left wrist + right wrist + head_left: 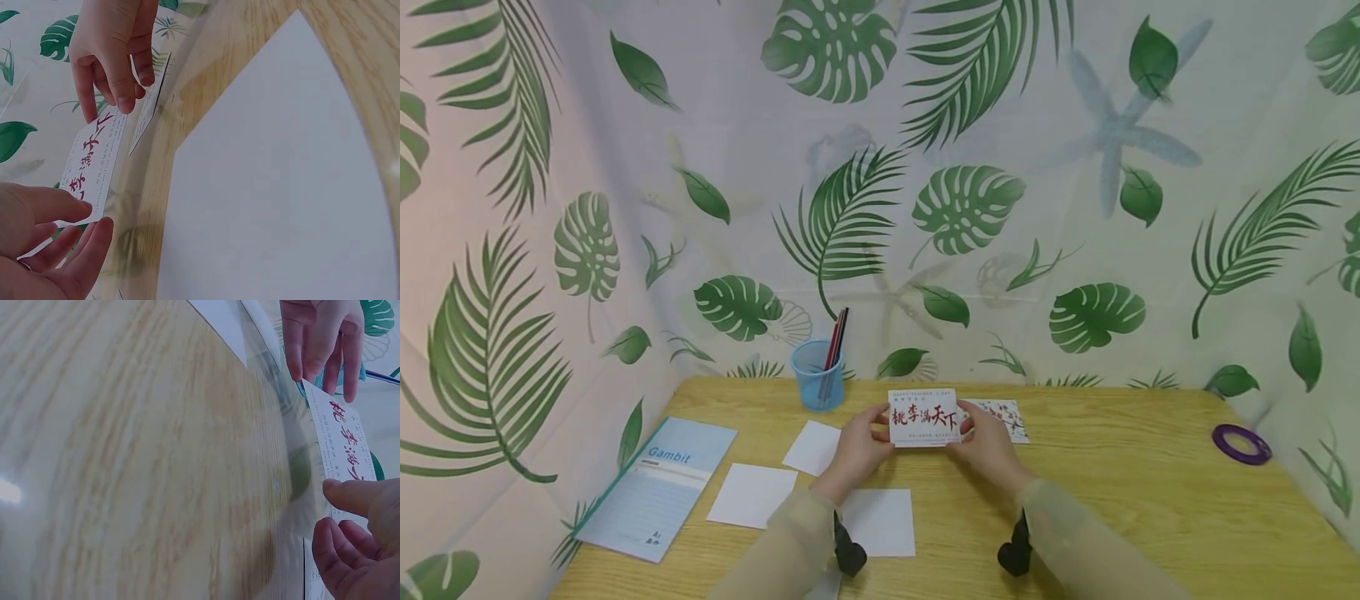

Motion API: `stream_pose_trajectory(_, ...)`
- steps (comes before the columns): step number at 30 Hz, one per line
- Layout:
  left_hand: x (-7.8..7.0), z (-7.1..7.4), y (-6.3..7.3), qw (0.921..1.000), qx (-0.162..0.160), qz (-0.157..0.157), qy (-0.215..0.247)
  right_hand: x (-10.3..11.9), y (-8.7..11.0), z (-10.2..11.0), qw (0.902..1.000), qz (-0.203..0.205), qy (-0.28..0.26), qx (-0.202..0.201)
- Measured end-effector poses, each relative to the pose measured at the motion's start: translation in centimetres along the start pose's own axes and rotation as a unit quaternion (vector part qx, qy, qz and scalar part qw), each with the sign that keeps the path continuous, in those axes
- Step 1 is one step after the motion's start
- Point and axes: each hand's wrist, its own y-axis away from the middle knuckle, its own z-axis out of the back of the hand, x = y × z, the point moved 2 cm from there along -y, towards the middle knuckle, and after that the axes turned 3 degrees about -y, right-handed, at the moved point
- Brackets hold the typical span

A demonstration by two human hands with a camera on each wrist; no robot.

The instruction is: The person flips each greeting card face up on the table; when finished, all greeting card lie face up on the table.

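Observation:
Both hands hold up a white greeting card (923, 418) with red Chinese characters, its printed face turned toward the head camera. My left hand (859, 446) pinches the card's left edge, thumb in front and fingers behind. At the opposite edge my right hand (988, 446) pinches it the same way. In the left wrist view the card (94, 162) slants between the two hands, clear of the table. A second card with a red floral print (1009, 419) lies on the table behind the right hand, partly covered by it.
White paper sheets (752, 495) lie left of and below the hands. A light blue notebook (658, 487) is at the left edge. At the back stands a blue pen cup (817, 379) with several pencils. A purple tape ring (1242, 444) lies far right on the wooden table (1135, 500).

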Motion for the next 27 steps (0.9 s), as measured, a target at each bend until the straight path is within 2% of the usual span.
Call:
stream_pose_trajectory(9,0.1,-0.6,-1.0,0.9999,0.010,0.007,0.012,-0.5,-1.0,0.0,0.9992,-0.019,0.034,0.010)
stream_pose_trajectory(16,0.6,-0.5,-1.2,0.9996,0.006,0.028,0.005,0.1,-1.3,-0.1,0.9992,-0.007,0.038,0.010)
stream_pose_trajectory(21,0.9,-0.4,-1.4,0.9990,0.005,0.041,0.017,0.3,-1.6,-0.2,0.9989,-0.015,0.043,0.013)
stream_pose_trajectory(27,1.1,-0.6,-1.7,0.9990,0.008,0.036,0.026,-0.1,-1.9,-0.2,0.9977,-0.012,0.065,0.015)
